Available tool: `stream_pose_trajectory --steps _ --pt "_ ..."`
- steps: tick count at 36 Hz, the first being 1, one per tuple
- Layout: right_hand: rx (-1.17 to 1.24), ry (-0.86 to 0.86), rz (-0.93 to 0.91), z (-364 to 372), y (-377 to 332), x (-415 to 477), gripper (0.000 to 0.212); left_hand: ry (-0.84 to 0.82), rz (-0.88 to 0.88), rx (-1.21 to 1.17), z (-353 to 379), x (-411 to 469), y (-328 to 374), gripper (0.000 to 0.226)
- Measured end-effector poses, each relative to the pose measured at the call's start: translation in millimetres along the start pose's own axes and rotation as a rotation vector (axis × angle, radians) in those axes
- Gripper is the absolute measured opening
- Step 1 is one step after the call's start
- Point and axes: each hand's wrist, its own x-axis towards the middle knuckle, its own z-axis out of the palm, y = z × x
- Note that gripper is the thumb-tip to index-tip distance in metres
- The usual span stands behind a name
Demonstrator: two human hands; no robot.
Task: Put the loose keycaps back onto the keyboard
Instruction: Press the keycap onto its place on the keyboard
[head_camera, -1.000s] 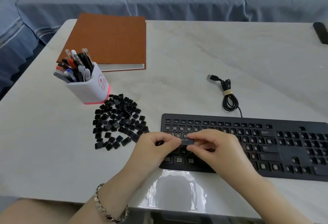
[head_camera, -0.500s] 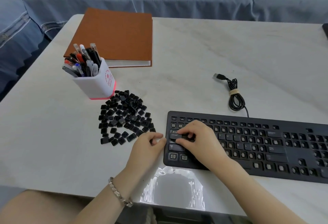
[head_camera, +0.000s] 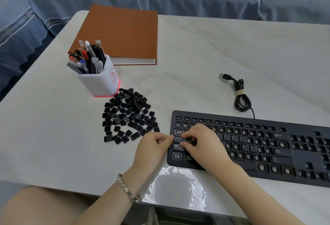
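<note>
The black keyboard (head_camera: 267,146) lies at the right front of the table, and most of its sockets have no keycap. A Caps Lock keycap (head_camera: 178,138) sits in its row at the keyboard's left end. My right hand (head_camera: 203,144) is over that end, bent fingertips and thumb pinching the keycap's right end. My left hand (head_camera: 152,147) rests on the table with curled fingers, one fingertip touching the keyboard's left edge beside the keycap. A pile of several loose black keycaps (head_camera: 128,116) lies to the left of the keyboard.
A white pen holder (head_camera: 100,82) full of pens stands just behind the keycap pile. A brown notebook (head_camera: 121,33) lies behind it. The keyboard's coiled USB cable (head_camera: 240,96) rests behind the keyboard. The table's front edge runs under my forearms.
Both hands carried the Caps Lock keycap from above the keyboard down to its left end. The keycap now sits in its row, and my left hand has let go and shifted left.
</note>
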Motion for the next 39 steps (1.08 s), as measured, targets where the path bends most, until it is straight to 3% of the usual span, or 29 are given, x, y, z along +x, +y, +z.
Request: stream_pose_trajectory --steps 29,35,39 --pt "-0.024 -0.019 0.021 -3 -5 1 0.025 0.042 -0.006 0.066 1 0 -6 0.028" --pt "-0.071 -0.035 0.069 -3 -11 5 0.025 0.028 -0.002 0.073 1 1 -7 0.040" --pt "-0.033 -0.038 0.119 -3 -11 7 0.023 0.027 -0.060 0.037 4 3 -1 0.028"
